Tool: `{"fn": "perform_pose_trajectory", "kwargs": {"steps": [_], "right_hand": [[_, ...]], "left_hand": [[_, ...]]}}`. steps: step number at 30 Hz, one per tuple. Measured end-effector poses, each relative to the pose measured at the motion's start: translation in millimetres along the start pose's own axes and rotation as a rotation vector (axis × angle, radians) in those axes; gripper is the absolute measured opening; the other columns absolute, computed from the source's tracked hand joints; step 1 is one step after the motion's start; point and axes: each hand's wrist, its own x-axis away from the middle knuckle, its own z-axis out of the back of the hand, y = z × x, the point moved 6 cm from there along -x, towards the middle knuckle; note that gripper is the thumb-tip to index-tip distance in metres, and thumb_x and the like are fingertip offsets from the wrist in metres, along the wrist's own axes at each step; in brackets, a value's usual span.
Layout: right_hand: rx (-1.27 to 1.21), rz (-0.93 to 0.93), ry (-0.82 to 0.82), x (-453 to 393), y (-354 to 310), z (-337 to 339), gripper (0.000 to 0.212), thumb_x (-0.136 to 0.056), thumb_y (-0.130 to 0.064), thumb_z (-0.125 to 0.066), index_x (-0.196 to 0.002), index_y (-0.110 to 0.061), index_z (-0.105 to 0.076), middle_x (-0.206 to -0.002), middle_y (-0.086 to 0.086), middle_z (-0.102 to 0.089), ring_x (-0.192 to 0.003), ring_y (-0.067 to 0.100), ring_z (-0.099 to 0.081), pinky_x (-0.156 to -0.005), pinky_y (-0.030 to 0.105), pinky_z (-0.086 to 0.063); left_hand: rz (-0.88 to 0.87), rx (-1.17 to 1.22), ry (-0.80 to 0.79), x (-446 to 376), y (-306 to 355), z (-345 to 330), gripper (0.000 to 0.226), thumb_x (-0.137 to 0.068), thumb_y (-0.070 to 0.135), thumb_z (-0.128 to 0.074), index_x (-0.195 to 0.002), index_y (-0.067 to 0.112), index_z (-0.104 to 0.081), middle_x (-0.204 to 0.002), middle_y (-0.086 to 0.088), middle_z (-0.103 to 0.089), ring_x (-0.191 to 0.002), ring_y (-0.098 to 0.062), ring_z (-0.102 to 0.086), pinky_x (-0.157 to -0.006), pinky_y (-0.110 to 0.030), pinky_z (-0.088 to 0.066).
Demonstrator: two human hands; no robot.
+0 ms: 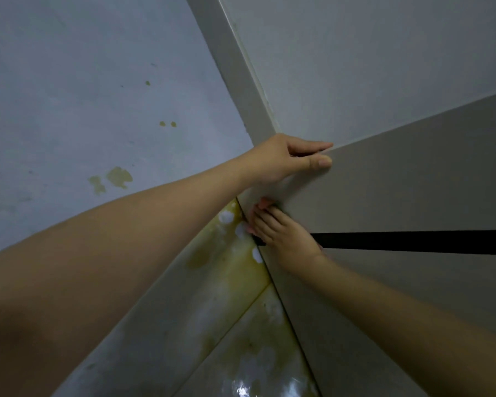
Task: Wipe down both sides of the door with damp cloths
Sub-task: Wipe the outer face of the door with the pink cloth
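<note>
Door (413, 181): top corner under both hands. Left hand (281, 159) pinched the top edge, thumb on the face. Right hand (281, 233), just below, pressed something dark at the side edge, likely a cloth; grip unclear. Step: edge wiping. Next: probably broad strokes across the face.

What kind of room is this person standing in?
Probably a bathroom or utility doorway in a home. A grey door stands open by a stained wall, and the glossy tiled floor below looks wet and yellowed.
</note>
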Motion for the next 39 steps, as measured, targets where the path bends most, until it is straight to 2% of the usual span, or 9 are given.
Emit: {"fn": "perform_pose_trajectory", "kwargs": {"steps": [6,8,13,17,19,22,26,30,39], "right_hand": [[-0.047,-0.162,0.019,-31,23,20,0.082,-0.095,-0.047,-0.034,-0.147,-0.007,0.014,-0.157,0.010,0.013,-0.143,0.031,0.015,-0.109,0.046,0.018],[-0.050,-0.173,0.043,-25,15,16,0.076,-0.097,-0.044,-0.028,-0.147,-0.004,0.015,-0.158,0.012,0.011,-0.143,0.032,0.013,-0.110,0.046,0.017],[-0.034,0.017,-0.040,33,-41,-25,0.066,-0.099,-0.034,-0.019,-0.145,-0.001,0.014,-0.157,0.013,0.010,-0.144,0.032,0.009,-0.102,0.049,0.022],[-0.046,0.028,-0.093,45,-44,-35,0.067,-0.099,-0.037,-0.019,-0.146,-0.005,0.016,-0.157,0.011,0.013,-0.144,0.031,0.012,-0.109,0.049,0.017],[-0.102,-0.049,-0.054,27,-28,-20,0.067,-0.099,-0.038,-0.022,-0.147,-0.005,0.012,-0.158,0.010,0.009,-0.145,0.029,0.009,-0.112,0.047,0.014],[-0.180,-0.205,0.002,5,-16,-8,0.067,-0.100,-0.039,-0.026,-0.148,-0.007,0.007,-0.159,0.004,0.004,-0.145,0.025,0.007,-0.114,0.041,0.010],[-0.149,-0.161,-0.011,30,-62,-32,0.064,-0.101,-0.033,-0.020,-0.137,0.001,0.020,-0.158,0.007,0.009,-0.144,0.028,0.011,-0.098,0.047,0.027],[-0.122,-0.032,-0.074,76,-106,-62,0.066,-0.100,-0.034,-0.017,-0.138,-0.001,0.025,-0.156,0.012,0.017,-0.143,0.030,0.014,-0.097,0.048,0.027],[-0.101,-0.237,0.014,-2,-54,-26,0.063,-0.100,-0.032,-0.020,-0.146,-0.009,0.016,-0.158,0.005,0.013,-0.144,0.027,0.011,-0.101,0.048,0.025]], "left_hand": [[0.023,-0.001,0.002,1,0,-1,0.043,-0.090,0.033,-0.064,-0.131,0.024,-0.057,-0.130,0.011,-0.058,-0.108,0.016,-0.045,-0.086,0.005,-0.033],[0.018,0.013,0.037,1,0,-3,0.042,-0.091,0.033,-0.063,-0.132,0.024,-0.057,-0.129,0.011,-0.059,-0.108,0.014,-0.047,-0.087,0.003,-0.034],[-0.009,0.025,0.092,14,2,-16,0.047,-0.095,0.032,-0.056,-0.140,0.021,-0.047,-0.143,0.005,-0.048,-0.129,-0.002,-0.043,-0.101,-0.005,-0.031],[-0.006,-0.062,0.230,29,4,-31,0.058,-0.092,0.033,-0.060,-0.144,0.017,-0.038,-0.146,-0.004,-0.042,-0.136,-0.019,-0.036,-0.115,-0.030,-0.026],[0.064,-0.134,0.337,37,-1,-32,0.065,-0.091,0.039,-0.061,-0.147,0.021,-0.033,-0.152,-0.005,-0.030,-0.141,-0.021,-0.024,-0.113,-0.023,-0.016],[0.277,-0.041,0.400,54,-26,-45,0.085,-0.086,0.050,-0.062,-0.152,0.024,-0.015,-0.159,-0.006,-0.007,-0.145,-0.020,-0.009,-0.115,-0.032,-0.012],[0.427,0.167,0.416,62,-53,-62,0.100,-0.081,0.051,-0.067,-0.152,0.010,-0.010,-0.156,-0.010,-0.019,-0.142,-0.025,-0.024,-0.116,-0.040,-0.024],[0.450,0.238,0.406,55,-56,-65,0.106,-0.080,0.052,-0.068,-0.152,0.006,-0.007,-0.156,-0.009,-0.022,-0.142,-0.024,-0.027,-0.116,-0.040,-0.026],[0.427,0.259,0.363,53,-57,-58,0.087,-0.080,0.048,-0.071,-0.144,0.007,-0.029,-0.141,-0.007,-0.047,-0.127,-0.024,-0.048,-0.106,-0.042,-0.041]]}}
